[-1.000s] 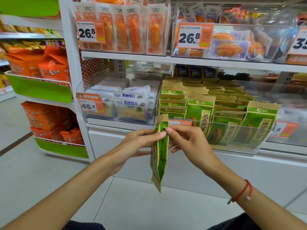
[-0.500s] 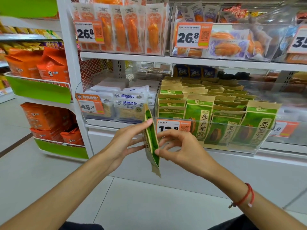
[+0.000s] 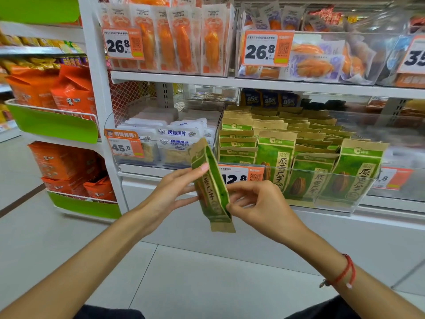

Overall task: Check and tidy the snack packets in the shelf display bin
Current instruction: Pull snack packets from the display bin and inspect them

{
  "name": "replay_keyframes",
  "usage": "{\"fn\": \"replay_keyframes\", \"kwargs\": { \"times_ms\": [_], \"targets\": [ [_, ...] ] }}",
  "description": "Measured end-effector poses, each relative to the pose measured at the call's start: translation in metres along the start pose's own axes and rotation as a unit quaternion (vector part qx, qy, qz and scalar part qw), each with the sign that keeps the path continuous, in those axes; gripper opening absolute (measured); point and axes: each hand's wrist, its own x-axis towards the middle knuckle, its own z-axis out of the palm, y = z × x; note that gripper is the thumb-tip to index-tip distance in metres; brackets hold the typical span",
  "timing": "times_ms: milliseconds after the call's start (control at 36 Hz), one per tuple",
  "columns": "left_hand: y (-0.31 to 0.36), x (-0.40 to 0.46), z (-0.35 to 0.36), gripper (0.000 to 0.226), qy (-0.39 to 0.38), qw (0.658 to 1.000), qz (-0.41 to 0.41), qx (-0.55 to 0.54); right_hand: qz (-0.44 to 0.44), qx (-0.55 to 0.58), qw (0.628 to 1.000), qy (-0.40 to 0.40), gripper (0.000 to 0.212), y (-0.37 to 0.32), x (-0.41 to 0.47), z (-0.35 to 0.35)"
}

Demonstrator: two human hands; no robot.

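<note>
The green sunflower-seed packet (image 3: pixel 210 187) hangs tilted before the clear display bin (image 3: pixel 345 199), light and crinkly, best held by its edges. Left hand (image 3: pixel 174 192) fingers steady it; right hand (image 3: pixel 257 203) pinches its lower edge.

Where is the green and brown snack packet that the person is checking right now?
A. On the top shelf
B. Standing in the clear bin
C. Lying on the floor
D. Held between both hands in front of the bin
D: the packet is out of the clear bin, with the left hand touching its upper part and the right hand pinching its lower edge.
</note>
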Motion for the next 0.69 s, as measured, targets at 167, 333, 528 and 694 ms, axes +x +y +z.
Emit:
{"fn": "replay_keyframes", "kwargs": {
  "times_ms": [167, 333, 528, 694],
  "targets": [
    [0.003, 0.003, -0.01, 0.028, -0.001, 0.999, -0.007, -0.045, 0.06, 0.075, 0.995, 0.005, 0.033, 0.003, 0.003, -0.013],
    [0.003, -0.001, -0.006, 0.025, 0.034, 0.998, 0.056, -0.012, 0.07, 0.144, 0.987, 0.012, 0.031, 0.004, 0.004, -0.016],
    [0.004, -0.003, 0.006, 0.015, 0.083, 0.987, 0.134, 0.032, 0.039, 0.069, 0.995, 0.066, 0.02, 0.009, 0.011, -0.007],
    [0.003, -0.006, 0.012, 0.02, 0.05, 0.984, 0.151, 0.077, 0.052, 0.053, 0.988, 0.137, 0.013, 0.012, 0.014, -0.005]
  ]
}}
